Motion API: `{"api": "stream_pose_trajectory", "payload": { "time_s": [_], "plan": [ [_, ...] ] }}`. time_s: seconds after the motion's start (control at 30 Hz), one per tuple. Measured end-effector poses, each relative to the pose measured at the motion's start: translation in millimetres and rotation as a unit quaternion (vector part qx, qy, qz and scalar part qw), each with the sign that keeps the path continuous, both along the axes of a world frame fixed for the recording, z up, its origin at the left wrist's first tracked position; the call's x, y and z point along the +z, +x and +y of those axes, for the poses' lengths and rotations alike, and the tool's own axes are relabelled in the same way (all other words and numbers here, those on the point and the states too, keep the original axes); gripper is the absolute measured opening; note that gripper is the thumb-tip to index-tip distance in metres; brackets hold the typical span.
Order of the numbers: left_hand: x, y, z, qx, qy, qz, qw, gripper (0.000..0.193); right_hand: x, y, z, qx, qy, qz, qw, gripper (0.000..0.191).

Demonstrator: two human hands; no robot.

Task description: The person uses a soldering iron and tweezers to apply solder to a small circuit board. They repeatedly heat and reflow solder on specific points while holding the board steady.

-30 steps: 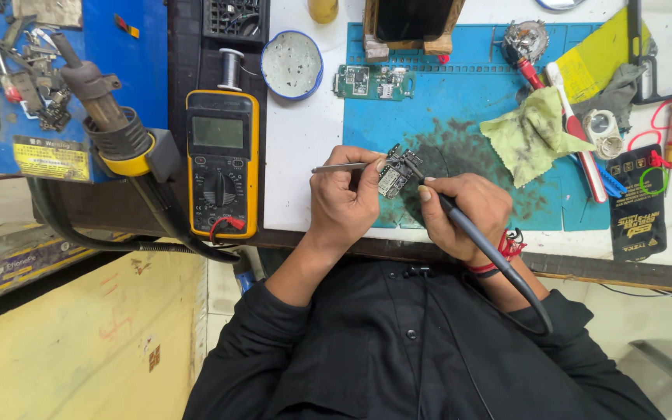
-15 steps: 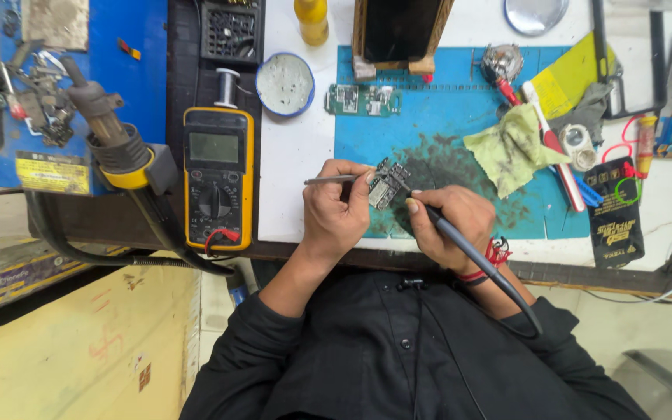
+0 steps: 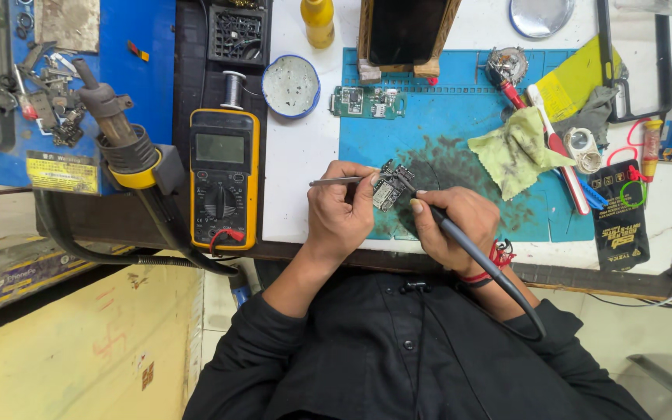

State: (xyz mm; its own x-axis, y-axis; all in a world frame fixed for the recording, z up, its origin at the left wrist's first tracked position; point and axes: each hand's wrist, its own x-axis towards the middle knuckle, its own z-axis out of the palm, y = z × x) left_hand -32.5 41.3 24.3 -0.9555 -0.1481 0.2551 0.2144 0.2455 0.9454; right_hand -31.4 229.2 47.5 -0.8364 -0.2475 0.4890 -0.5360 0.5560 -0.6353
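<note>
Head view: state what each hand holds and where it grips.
Left hand holds tweezers near their tip end, at the small circuit board. Right hand grips a soldering iron pen-style, low on its handle.

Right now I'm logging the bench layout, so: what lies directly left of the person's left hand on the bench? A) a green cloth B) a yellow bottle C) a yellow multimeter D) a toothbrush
C: the yellow multimeter lies just left of the left hand, which holds tweezers.

Mat [image 3: 460,124] blue, dark-stained near centre; multimeter [image 3: 224,177] yellow and black; cloth [image 3: 516,152] pale yellow-green; spare board [image 3: 367,102] green; bottle [image 3: 318,22] yellow; sleeves [image 3: 274,342] black.
</note>
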Motion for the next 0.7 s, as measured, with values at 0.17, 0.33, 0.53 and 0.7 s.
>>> {"api": "stream_pose_trajectory", "payload": {
  "time_s": [0.17, 0.33, 0.53, 0.7],
  "plan": [
    [-1.1, -1.4, -0.5, -0.005, 0.013, -0.036, 0.999, 0.007, 0.7, -1.1, -0.3, 0.002, 0.003, -0.004, 1.000, 0.010],
    [-1.9, -0.5, -0.4, -0.007, 0.020, -0.021, 1.000, 0.006, 0.8, -0.6, -1.0, 0.008, -0.005, -0.003, 1.000, 0.011],
    [-2.9, -0.9, 0.1, -0.006, 0.019, -0.026, 0.999, 0.007, 1.3, -1.4, -0.7, 0.007, -0.004, -0.004, 1.000, 0.011],
    [-4.3, -1.4, 1.8, -0.006, 0.018, -0.013, 1.000, 0.007, 1.5, -2.4, 1.7, 0.006, 0.004, -0.015, 1.000, 0.010]
  ]
}}
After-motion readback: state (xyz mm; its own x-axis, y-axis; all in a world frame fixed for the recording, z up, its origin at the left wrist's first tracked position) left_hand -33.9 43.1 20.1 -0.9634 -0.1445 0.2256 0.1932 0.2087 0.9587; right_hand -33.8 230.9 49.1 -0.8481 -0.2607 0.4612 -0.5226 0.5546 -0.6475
